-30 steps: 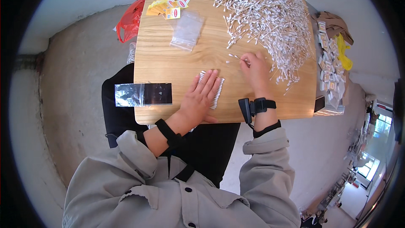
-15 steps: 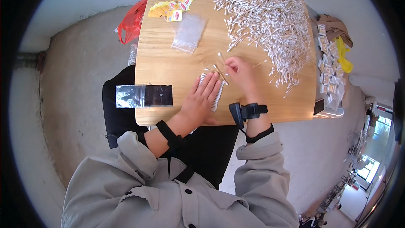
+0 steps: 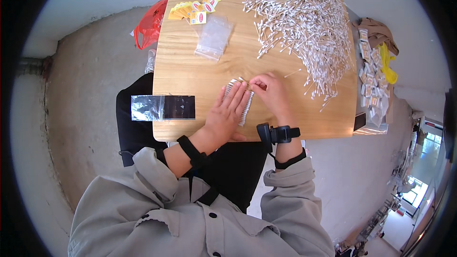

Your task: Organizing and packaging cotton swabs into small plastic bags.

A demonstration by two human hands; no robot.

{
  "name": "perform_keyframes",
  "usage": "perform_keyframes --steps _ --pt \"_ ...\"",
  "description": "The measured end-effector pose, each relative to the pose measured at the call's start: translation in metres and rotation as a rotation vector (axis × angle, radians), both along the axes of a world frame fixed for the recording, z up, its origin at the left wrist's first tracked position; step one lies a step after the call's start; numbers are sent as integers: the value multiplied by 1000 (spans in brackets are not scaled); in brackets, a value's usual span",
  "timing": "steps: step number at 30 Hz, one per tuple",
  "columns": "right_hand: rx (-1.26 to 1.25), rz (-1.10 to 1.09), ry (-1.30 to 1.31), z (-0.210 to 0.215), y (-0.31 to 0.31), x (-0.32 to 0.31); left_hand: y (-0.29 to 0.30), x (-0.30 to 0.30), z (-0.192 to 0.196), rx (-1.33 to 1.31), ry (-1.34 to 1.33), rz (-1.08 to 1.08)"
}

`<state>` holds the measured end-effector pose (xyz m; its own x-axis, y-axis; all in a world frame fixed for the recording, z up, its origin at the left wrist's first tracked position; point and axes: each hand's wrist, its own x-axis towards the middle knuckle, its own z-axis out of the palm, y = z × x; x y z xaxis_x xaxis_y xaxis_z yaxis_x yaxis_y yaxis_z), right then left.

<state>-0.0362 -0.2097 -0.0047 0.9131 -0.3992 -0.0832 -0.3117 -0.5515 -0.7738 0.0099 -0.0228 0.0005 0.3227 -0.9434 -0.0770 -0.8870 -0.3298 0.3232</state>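
A row of cotton swabs (image 3: pixel 246 108) lies side by side on the wooden table near its front edge. Flat across the row rests my left hand (image 3: pixel 226 114), fingers stretched out, covering its middle; white tips show along both sides. My right hand (image 3: pixel 267 89) is at the far right end of the row, thumb and fingertips pinched together on a cotton swab mostly hidden by the fingers. Some loose swab ends (image 3: pixel 242 80) stick out beyond my left fingertips. A large heap of cotton swabs (image 3: pixel 300 19) covers the table's far right.
Clear plastic bags (image 3: pixel 213 38) and yellow-and-white cards (image 3: pixel 197 17) lie at the far left. A plastic sleeve (image 3: pixel 163 108) overhangs the left edge. Packed bundles (image 3: pixel 372 81) sit beyond the right edge, by a phone-like black object (image 3: pixel 360 121). A red bag (image 3: pixel 150 24) hangs left.
My right hand has come down and closer to the row, and the crossed swabs at its far end are now gathered close to it. My left hand stays in place.
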Motion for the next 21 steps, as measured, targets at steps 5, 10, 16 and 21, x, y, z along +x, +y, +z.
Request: perform_keyframes --steps 5,10,16,21 --pt "-126 20 -2 -2 4 2 -1 1 3 45 31 10" --pt "-16 -91 -64 -10 4 6 0 2 5 36 15 -9" --pt "-45 33 -71 -6 5 6 1 0 3 -16 17 4" --pt "42 -599 -358 -16 2 -4 -2 2 6 -82 47 -3"
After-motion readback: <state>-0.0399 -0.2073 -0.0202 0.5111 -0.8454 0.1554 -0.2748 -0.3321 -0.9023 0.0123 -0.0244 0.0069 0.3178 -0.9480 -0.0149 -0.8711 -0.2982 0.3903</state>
